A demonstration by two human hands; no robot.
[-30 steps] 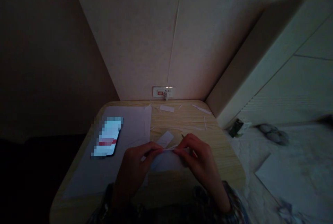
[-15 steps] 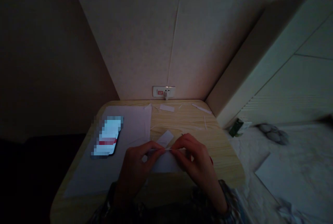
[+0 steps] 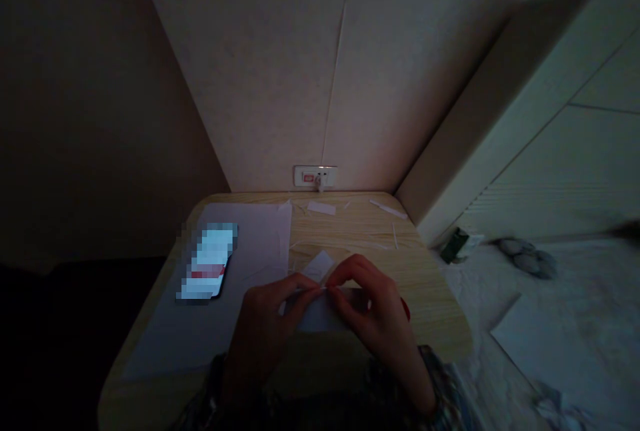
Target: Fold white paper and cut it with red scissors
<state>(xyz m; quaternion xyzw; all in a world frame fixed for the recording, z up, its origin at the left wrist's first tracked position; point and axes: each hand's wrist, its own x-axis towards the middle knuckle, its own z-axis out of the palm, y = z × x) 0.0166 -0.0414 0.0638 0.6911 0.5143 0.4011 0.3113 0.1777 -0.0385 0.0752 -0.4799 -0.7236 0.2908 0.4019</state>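
Note:
My left hand (image 3: 273, 311) and my right hand (image 3: 370, 301) meet above the near part of the small wooden table. Thumb and forefinger of each are pinched on a thin strip of white paper (image 3: 323, 287), of which only a short bit shows between the fingertips. Below the hands lies a white piece of paper (image 3: 317, 317), partly covered by them. A smaller paper piece (image 3: 320, 261) sticks out just beyond my fingers. Something red (image 3: 405, 309) shows behind the right hand, mostly hidden.
A lit phone (image 3: 207, 261) rests on a large white sheet (image 3: 265, 237) at the table's left. Paper scraps (image 3: 321, 208) and thin strips (image 3: 395, 235) lie along the back and right. A wall socket (image 3: 315, 177) with a plug sits behind the table (image 3: 425, 311).
My fingertips have drawn closer together, so less of the paper strip shows between them. The phone and scraps stay where they were.

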